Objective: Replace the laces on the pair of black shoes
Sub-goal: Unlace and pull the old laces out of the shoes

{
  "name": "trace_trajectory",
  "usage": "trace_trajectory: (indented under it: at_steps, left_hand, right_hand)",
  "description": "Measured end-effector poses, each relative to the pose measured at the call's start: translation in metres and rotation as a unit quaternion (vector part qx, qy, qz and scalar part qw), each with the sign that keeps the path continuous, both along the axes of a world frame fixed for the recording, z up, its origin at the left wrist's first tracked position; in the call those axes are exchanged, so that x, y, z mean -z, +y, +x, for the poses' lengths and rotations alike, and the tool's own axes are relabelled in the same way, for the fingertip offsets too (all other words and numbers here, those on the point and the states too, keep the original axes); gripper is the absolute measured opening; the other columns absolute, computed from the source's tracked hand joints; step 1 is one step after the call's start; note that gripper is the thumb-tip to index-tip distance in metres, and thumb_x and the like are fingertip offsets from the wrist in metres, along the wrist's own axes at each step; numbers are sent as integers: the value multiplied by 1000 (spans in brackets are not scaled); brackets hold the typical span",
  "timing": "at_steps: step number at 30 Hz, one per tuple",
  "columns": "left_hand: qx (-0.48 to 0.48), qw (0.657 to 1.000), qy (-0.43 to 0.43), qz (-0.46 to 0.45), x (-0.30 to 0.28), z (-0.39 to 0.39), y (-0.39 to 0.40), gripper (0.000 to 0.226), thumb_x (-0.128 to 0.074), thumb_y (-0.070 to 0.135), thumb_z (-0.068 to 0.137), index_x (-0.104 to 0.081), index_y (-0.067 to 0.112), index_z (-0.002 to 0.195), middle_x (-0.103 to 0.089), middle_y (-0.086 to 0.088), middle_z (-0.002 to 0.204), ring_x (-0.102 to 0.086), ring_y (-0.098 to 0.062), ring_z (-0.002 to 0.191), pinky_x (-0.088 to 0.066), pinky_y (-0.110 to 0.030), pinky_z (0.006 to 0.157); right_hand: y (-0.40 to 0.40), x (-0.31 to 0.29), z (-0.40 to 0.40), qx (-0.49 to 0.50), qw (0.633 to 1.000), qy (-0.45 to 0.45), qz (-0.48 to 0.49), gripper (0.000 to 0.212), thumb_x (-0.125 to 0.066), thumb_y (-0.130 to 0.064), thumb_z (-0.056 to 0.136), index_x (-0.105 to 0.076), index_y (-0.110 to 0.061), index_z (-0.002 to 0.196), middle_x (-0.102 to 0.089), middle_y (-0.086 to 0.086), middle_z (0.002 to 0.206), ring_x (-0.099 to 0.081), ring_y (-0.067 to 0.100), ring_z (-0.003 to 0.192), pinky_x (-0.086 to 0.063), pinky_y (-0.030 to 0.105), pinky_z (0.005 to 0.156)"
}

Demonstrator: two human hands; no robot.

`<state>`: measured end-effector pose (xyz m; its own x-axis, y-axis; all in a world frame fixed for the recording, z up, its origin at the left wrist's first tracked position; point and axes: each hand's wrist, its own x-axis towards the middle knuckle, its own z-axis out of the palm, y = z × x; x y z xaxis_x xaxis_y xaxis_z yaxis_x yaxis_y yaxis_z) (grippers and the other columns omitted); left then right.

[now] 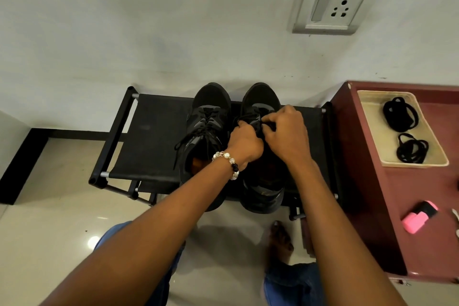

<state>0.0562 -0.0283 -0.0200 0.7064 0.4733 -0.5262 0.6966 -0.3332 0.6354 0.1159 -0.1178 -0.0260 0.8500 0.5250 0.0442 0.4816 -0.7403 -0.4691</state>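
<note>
Matt black mesh-cloth shoes (pixel 211 119), matt cloth rack shelf (pixel 154 136) at 9 o'clock, glossy floor tiles (pixel 62 226), glossy beaded bracelet (pixel 229 163)

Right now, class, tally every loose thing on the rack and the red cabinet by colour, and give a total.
Black: 4, namely the left shoe, the right shoe, the far lace bundle and the near lace bundle, both in the tray.
Cream: 1, the tray.
Pink: 1, the highlighter.
Total: 6
</note>
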Motion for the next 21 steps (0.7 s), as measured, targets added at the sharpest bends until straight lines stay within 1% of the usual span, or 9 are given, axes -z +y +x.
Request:
trace_trajectory:
  at_steps: [3,5,7,9,11,13,15,18,21]
  left_hand:
    - [-2,1000,-2,-8,1,0,1,69,-53,10,92,-18,3,150,-43,-21,140,-49,-35,123,-49,-39,92]
    - [1,1000,-2,-11,1,-1,2,71,-54,11,92,-16,3,151,-42,-20,141,-48,-35,124,-48,-40,97]
    - [6,1000,-2,-13,0,0,2,76,-53,10,93,-7,4,153,-38,-20,144,-45,-35,127,-45,-43,103]
    - [11,1000,-4,-12,-1,0,2,78,-50,10,95,2,4,153,-33,-20,148,-41,-36,131,-43,-43,105]
    - [12,1000,-5,-10,-1,0,2,79,-49,9,96,4,3,153,-31,-20,149,-40,-36,131,-43,-42,105]
    - [13,1000,-3,-10,-2,0,2,79,-49,9,96,5,3,153,-32,-20,149,-41,-36,130,-44,-42,104]
    - [14,1000,0,-8,-2,0,2,78,-49,10,96,4,3,153,-31,-20,150,-40,-36,131,-43,-42,105]
    - [14,1000,1,-10,-1,-1,3,79,-50,11,96,4,3,153,-31,-20,150,-39,-35,132,-42,-41,105]
    - [11,1000,0,-12,0,0,3,80,-52,13,94,1,2,153,-33,-21,148,-41,-35,131,-45,-40,102]
  right_hand:
    - [0,-6,-4,26,999,-17,39,14,-65,-24,90,-76,-18,95,-59,4,107,-52,23,103,-48,42,83]
    - [-1,-9,-2,80,984,44,154,10,-68,-18,87,-76,-13,87,-62,-2,94,-56,15,94,-46,33,80]
    - [-2,-13,2,154,936,123,293,8,-69,-13,86,-76,-10,86,-65,-6,85,-62,12,87,-50,30,82]
    - [-4,-19,6,205,832,215,469,9,-64,-8,90,-72,-6,90,-70,0,87,-65,13,82,-53,31,79]
    - [-8,-30,8,207,695,316,611,17,-49,-7,100,-62,-9,90,-72,6,88,-68,23,83,-55,34,77]
    - [-13,-35,10,191,615,369,670,22,-39,-10,103,-54,-14,88,-70,9,80,-67,28,75,-57,40,76]
    - [-13,-32,10,183,656,352,642,21,-42,-9,102,-56,-15,87,-62,5,67,-55,19,58,-52,36,66]
    - [-9,-18,11,120,861,209,447,10,-59,-16,95,-68,-16,99,-61,-2,70,-56,11,62,-51,31,61]
    - [-6,-3,9,13,975,82,205,19,-67,-23,88,-72,-23,106,-65,-1,95,-61,16,88,-54,40,82]
